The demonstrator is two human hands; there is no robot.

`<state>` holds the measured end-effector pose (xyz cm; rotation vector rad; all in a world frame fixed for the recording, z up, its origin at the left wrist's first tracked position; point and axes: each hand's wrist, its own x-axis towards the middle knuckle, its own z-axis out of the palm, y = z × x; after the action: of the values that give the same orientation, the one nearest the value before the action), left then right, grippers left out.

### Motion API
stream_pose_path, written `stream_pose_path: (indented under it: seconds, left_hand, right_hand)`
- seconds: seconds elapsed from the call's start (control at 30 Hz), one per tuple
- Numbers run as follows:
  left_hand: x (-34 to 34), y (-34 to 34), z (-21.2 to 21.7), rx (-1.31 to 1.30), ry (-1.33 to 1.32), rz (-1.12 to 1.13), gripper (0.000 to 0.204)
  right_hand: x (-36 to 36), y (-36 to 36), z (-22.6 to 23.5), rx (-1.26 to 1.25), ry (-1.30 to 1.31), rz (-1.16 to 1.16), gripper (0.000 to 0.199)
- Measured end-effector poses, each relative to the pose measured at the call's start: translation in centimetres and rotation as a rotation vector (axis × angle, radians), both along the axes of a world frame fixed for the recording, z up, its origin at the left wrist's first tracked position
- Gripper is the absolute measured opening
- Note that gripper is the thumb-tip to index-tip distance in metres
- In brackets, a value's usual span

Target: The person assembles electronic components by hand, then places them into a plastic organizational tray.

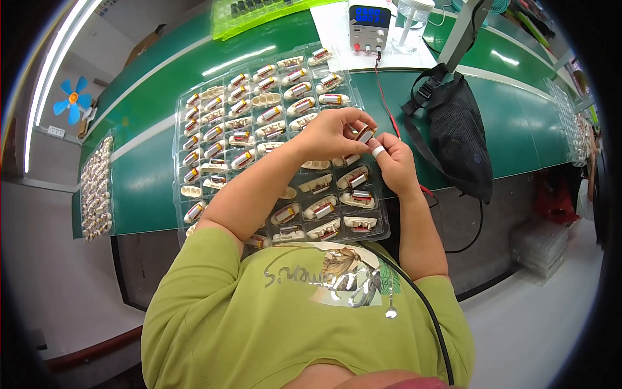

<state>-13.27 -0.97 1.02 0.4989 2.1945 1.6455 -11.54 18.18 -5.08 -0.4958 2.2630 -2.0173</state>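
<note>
Over the clear tray's (385,223) right edge, the left hand (334,135) and right hand (395,163) both grip a small battery-fitted piece (365,134) in their fingertips. The tray's near edge reaches the front of the desk (146,162). Green surface stretches widely left of the tray; rightward, a narrower strip separates it from a black bag (457,133).

Head-worn fisheye, looking down on the left hand (329,135) and right hand (396,163)
Set above and behind them — close, with the wearer's shirt (259,324) below them — it faces forward across the green table (148,188), wide to both sides.
</note>
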Motion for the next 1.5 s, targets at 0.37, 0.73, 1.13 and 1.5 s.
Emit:
stream_pose_path:
  seconds: [0.37,0.73,1.13,1.5]
  left_hand:
    - [-1.7,-0.4,-0.6,0.158,-0.150,-0.041,0.049]
    - [-0.4,0.1,-0.7,0.076,0.029,-0.044,0.047]
    - [-5.0,-3.6,-1.0,0.172,-0.043,0.421,0.044]
    - [-14.2,-5.5,-1.0,-0.804,0.457,0.444,0.029]
  right_hand:
    - [-1.3,1.3,0.9,-0.323,-0.380,0.149,0.019]
    - [-0.4,0.7,0.4,-0.058,-0.108,0.082,0.019]
    - [-0.8,1.9,-0.1,-0.550,-0.270,0.059,0.030]
    - [-0.6,1.2,-0.3,-0.432,-0.227,0.062,0.031]
